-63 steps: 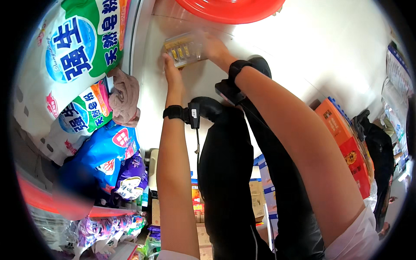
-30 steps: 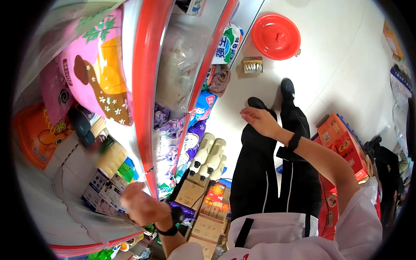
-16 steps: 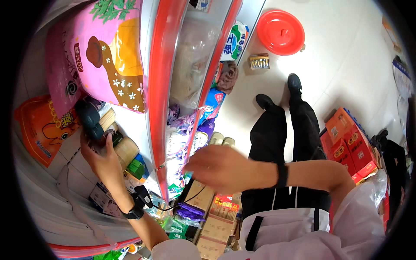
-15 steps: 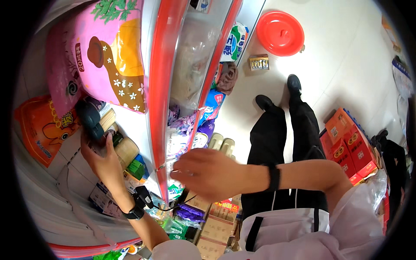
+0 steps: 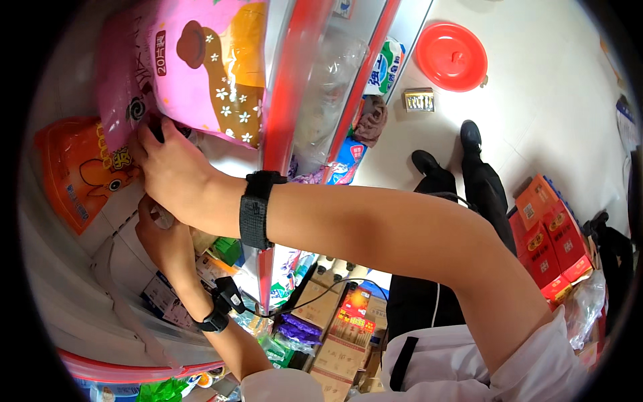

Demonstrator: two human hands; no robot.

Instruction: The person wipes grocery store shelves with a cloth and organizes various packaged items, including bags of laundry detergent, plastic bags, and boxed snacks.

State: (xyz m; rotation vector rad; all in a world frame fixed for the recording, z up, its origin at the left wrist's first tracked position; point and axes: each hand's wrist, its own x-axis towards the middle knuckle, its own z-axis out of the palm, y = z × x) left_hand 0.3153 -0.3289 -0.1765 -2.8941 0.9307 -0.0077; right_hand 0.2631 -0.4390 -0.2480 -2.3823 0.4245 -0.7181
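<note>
Both my arms reach into a red-edged white shelf. My right hand (image 5: 181,171) lies across in front, its fingers curled at a dark object (image 5: 156,129) below a large pink package (image 5: 201,84). Most of that dark object is hidden. Just under it is my left hand (image 5: 164,238), with bent fingers around something small and pale that I cannot make out. An orange bag (image 5: 80,177) with a cartoon animal lies left of both hands. A green box (image 5: 226,249) sits right of my left hand.
The shelf's red edge strip (image 5: 295,87) runs beside my right forearm. Cardboard boxes (image 5: 331,355) and a purple package (image 5: 297,329) lie below. A red basin (image 5: 451,57) and a small gold box (image 5: 419,100) are on the floor; red cartons (image 5: 542,234) stand at right.
My right hand has moved left from outside the shelf edge to the goods inside, crossing over my left arm. My left hand has shifted slightly down. The whole view has shifted a little.
</note>
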